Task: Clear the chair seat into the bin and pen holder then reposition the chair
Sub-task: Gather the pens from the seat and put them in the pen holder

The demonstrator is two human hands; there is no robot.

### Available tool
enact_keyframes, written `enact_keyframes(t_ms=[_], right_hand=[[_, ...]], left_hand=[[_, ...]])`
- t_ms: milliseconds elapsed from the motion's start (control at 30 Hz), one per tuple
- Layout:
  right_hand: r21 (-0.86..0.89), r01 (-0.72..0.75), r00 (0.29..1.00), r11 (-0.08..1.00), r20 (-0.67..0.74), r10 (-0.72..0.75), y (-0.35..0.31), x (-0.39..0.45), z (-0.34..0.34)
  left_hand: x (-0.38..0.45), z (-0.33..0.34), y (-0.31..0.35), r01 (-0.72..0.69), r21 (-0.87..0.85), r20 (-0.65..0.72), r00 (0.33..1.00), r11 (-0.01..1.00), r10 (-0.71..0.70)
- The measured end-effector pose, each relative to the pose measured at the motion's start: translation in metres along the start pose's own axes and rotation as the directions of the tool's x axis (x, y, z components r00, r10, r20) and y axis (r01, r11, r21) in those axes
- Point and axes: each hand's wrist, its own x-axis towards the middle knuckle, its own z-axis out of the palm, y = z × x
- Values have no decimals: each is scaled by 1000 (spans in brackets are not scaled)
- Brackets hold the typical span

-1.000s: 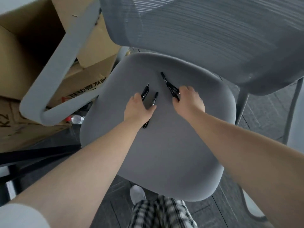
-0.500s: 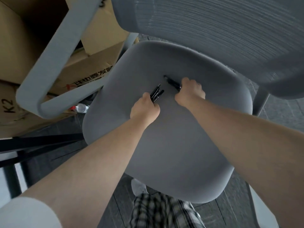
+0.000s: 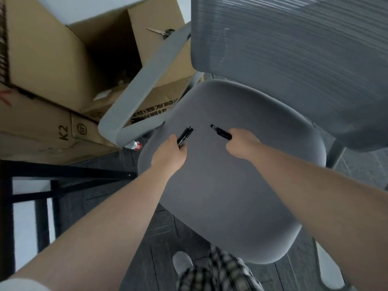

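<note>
The grey chair seat (image 3: 231, 196) fills the middle of the head view, with its mesh backrest (image 3: 294, 59) above and a grey armrest (image 3: 147, 85) to the left. My left hand (image 3: 170, 154) is closed around a bunch of black pens (image 3: 184, 136) whose tips stick out above the fist. My right hand (image 3: 243, 143) grips another black pen (image 3: 220, 132) that points up and left. Both hands hover just above the seat. Nothing else lies on the seat. No bin or pen holder is in view.
Stacked cardboard boxes (image 3: 52, 70) stand at the left behind the armrest, the top one open. A small bottle (image 3: 133, 145) lies on the dark floor under the armrest. A black metal frame (image 3: 63, 177) runs along the lower left. My plaid trouser leg (image 3: 216, 274) shows below.
Both hands closed on the pens that lay on the seat and lifted them; the left hand gathered its pens into one bunch. The view shifted up and left.
</note>
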Motion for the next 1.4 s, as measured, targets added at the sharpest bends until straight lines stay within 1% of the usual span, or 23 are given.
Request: enact_keyframes(t_ms=[100, 167, 300, 433, 500, 567, 700, 800, 867, 1000, 1100, 1233, 1333, 1400], right_hand=[[-23, 33, 999, 999, -2, -33, -27, -21, -3], [-35, 61, 998, 998, -4, -61, -47, -37, -5], [-35, 139, 990, 990, 0, -139, -94, -75, -3], [3, 226, 972, 974, -60, -226, -144, -124, 13], [-1, 281, 958, 960, -59, -280, -171, -152, 29], [-21, 344, 939, 939, -21, -345, -200, -183, 48], [-36, 477, 879, 878, 8, -477, -258, -246, 90], [-21, 552, 834, 834, 42, -551, -300, -288, 124], [-42, 598, 801, 800, 79, -594, -326, -315, 148], [-12, 679, 727, 734, 146, -670, -371, -366, 199], [27, 714, 682, 700, 200, -704, -397, -402, 239], [138, 718, 629, 682, 290, -721, -420, -447, 295], [244, 670, 592, 701, 394, -703, -429, -480, 331], [266, 678, 555, 686, 426, -714, -433, -499, 352]], left_hand=[[-19, -25, -16, -1, -21, -41, 999, 1000, 0], [-35, -43, -28, 21, -57, -54, 998, 998, -24], [-73, -80, -56, 58, -181, -127, 989, 982, -82], [-127, -115, -95, 57, -296, -226, 966, 954, -128], [-161, -134, -118, 59, -346, -267, 951, 936, -158], [-199, -153, -145, 60, -397, -306, 932, 916, -194], [-276, -184, -207, 96, -446, -364, 889, 890, -278], [-333, -200, -253, 116, -496, -404, 847, 861, -347], [-369, -206, -281, 127, -532, -434, 808, 837, -398], [-435, -209, -330, 144, -621, -486, 700, 770, -523], [-477, -201, -365, 123, -735, -477, 604, 666, -638], [-524, -184, -400, 51, -859, -407, 535, 509, -741], [-552, -172, -424, -8, -909, -370, 473, 416, -799], [-568, -164, -439, -65, -933, -346, 427, 354, -835]])
